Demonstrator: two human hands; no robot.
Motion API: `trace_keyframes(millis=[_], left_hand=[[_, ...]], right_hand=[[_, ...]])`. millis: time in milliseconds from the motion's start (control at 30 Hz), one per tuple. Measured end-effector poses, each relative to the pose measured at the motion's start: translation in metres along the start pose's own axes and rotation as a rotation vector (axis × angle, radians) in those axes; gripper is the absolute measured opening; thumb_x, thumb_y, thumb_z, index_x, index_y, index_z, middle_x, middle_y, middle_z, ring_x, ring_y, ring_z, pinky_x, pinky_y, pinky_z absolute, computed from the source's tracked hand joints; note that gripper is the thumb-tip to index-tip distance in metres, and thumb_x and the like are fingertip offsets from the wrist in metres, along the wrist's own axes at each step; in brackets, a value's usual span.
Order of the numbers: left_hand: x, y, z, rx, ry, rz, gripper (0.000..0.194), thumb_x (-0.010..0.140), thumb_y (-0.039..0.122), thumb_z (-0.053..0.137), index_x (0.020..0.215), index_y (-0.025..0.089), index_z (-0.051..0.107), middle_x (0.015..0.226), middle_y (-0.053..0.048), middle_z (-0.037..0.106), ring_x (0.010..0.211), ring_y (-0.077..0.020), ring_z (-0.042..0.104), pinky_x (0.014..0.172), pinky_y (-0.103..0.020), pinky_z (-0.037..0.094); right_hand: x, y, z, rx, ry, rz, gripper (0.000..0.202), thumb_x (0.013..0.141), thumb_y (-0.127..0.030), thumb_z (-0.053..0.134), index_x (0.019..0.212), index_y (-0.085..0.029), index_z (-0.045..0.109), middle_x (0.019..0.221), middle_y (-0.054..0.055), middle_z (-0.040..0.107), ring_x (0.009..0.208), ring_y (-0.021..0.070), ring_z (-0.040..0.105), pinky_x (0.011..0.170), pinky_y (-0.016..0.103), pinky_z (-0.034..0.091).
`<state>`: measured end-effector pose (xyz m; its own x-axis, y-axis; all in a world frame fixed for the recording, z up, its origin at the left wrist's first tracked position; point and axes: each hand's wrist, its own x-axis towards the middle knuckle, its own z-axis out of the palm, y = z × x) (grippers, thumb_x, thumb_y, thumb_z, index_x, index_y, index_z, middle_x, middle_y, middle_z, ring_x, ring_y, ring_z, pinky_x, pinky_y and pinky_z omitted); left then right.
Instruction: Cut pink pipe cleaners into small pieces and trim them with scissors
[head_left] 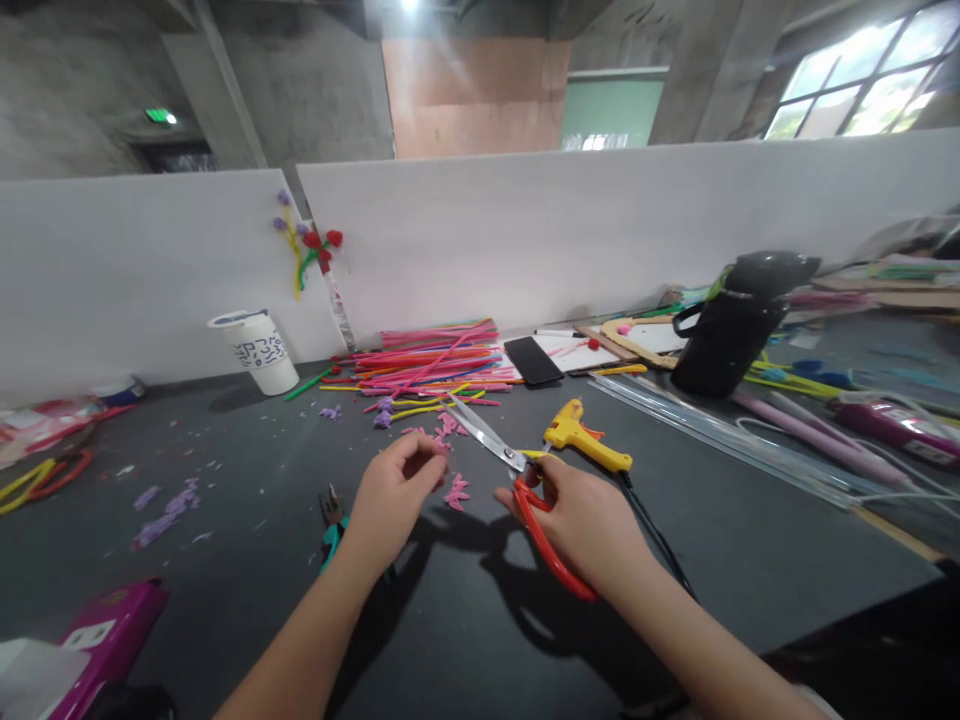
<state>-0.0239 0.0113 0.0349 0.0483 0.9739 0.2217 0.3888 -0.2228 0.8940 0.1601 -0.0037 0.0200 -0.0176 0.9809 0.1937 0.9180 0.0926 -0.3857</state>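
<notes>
My right hand (581,510) grips the red-handled scissors (551,550), whose blades point up and to the left and look nearly closed. To their left, my left hand (397,490) has its thumb and fingertips pinched together; whatever they hold, if anything, is too small to make out. Small pink pieces (457,491) lie between my hands, and more lie just beyond my left fingertips. Several pink, red and yellow fuzzy stems (435,370) are heaped farther back. Beside my right hand rests a yellow glue gun (581,435).
Pliers (330,520) lie by my left wrist. A white cup (259,350) and purple scraps (169,515) are at the left. Behind are a phone (533,360) and a white partition (487,240). Clear strips (720,435) and a black jug (739,325) occupy the right.
</notes>
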Motion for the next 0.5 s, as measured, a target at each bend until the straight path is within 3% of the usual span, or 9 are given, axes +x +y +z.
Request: trace_keyframes(millis=[67, 133, 400, 500], left_hand=[[0.003, -0.009, -0.001, 0.404, -0.093, 0.074, 0.01, 0.072, 0.022, 0.046, 0.067, 0.019, 0.054, 0.067, 0.0, 0.057, 0.063, -0.0141, 0.052, 0.059, -0.025, 0.038], [0.005, -0.017, 0.0, 0.615, -0.149, 0.118, 0.012, 0.072, 0.02, 0.044, 0.066, 0.019, 0.054, 0.069, -0.001, 0.057, 0.066, -0.0151, 0.052, 0.06, -0.025, 0.036], [0.007, -0.027, 0.006, 0.698, -0.197, 0.12, 0.02, 0.075, 0.022, 0.039, 0.075, 0.02, 0.059, 0.079, -0.004, 0.06, 0.077, -0.0177, 0.054, 0.068, -0.026, 0.037], [0.012, -0.028, 0.001, 0.711, -0.137, 0.091, 0.024, 0.078, 0.025, 0.034, 0.072, 0.019, 0.056, 0.079, -0.005, 0.059, 0.077, -0.0182, 0.054, 0.068, -0.027, 0.037]], right_hand=[[0.003, 0.005, -0.002, -0.006, 0.014, 0.016, 0.042, 0.069, -0.062, 0.04, 0.071, -0.021, 0.049, 0.06, 0.001, 0.058, 0.053, 0.0169, 0.052, 0.046, 0.023, 0.025], [0.005, 0.008, -0.003, 0.004, 0.011, 0.033, 0.041, 0.07, -0.061, 0.039, 0.07, -0.021, 0.049, 0.059, 0.001, 0.058, 0.053, 0.0167, 0.052, 0.046, 0.023, 0.026], [0.005, 0.01, -0.003, 0.059, 0.013, 0.02, 0.041, 0.07, -0.06, 0.042, 0.072, -0.02, 0.051, 0.064, 0.003, 0.06, 0.057, 0.0177, 0.054, 0.048, 0.024, 0.027], [0.006, 0.011, -0.003, 0.094, 0.012, 0.018, 0.028, 0.073, -0.047, 0.046, 0.074, -0.02, 0.051, 0.069, 0.003, 0.06, 0.062, 0.0172, 0.055, 0.05, 0.023, 0.029]])
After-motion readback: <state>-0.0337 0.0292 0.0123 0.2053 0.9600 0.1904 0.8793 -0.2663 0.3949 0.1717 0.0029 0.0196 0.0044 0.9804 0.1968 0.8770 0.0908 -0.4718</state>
